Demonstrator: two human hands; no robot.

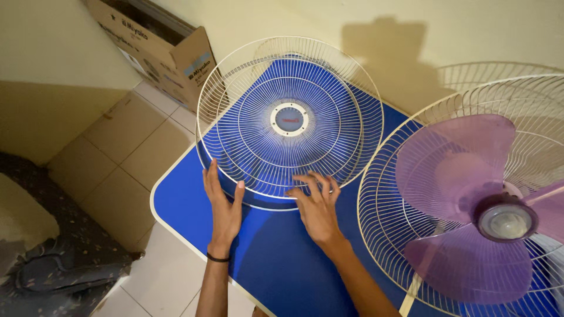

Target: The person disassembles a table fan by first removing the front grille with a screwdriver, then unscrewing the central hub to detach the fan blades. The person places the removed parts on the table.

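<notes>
A round white wire fan guard point(289, 117) with a small blue and white centre disc lies on the blue table point(276, 258), its far side tilted up. My left hand point(222, 202) rests flat against the guard's near-left rim, fingers apart. My right hand point(317, 205) has its fingertips on the wires at the near rim. Neither hand closes around anything.
To the right, a fan point(470, 205) with purple translucent blades sits in its rear wire guard. A cardboard box point(158, 47) stands on the tiled floor by the cream wall. Dark fabric point(53, 270) lies on the floor at the lower left.
</notes>
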